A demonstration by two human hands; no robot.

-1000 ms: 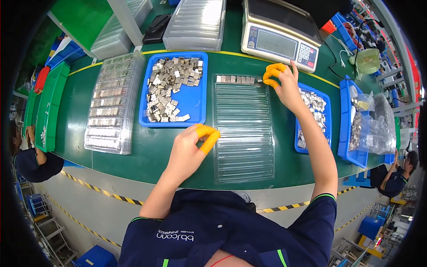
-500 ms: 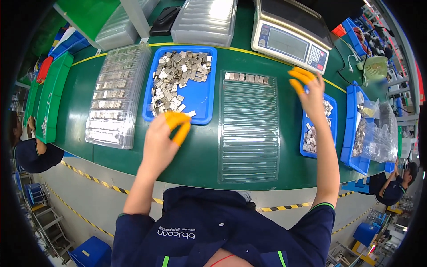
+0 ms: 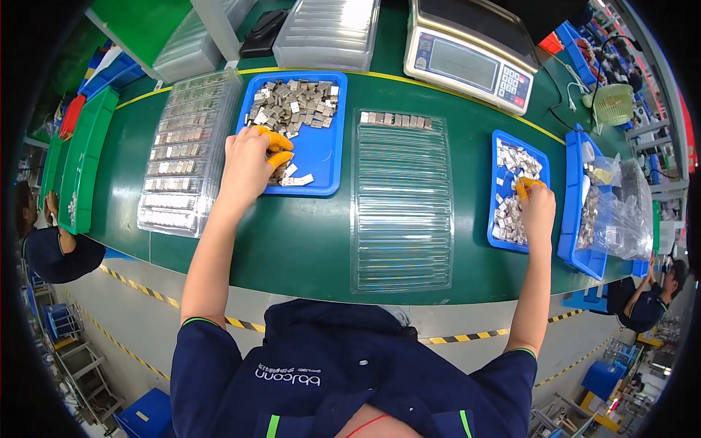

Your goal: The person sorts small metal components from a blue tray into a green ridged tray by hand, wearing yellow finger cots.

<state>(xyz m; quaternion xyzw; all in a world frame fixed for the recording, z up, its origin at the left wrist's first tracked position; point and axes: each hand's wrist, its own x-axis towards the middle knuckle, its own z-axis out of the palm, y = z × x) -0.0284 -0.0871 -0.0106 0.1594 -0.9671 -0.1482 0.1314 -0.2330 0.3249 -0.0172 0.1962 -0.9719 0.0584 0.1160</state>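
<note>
Your left hand curls — orange-capped fingers — into the metal clips of the blue tray; whether it holds one is unclear. Your right hand pinches among clips in the narrow blue tray — a loose pinch could drop one onto the green worktop, short of the clear slotted tray.

The clear tray lies mid-bench — one row of metal parts fills its far end. Left of the tray, the left hand reaches into a blue bin of parts. Right of the tray, the right hand dips into a smaller blue bin. A scale stands beyond the tray.
</note>
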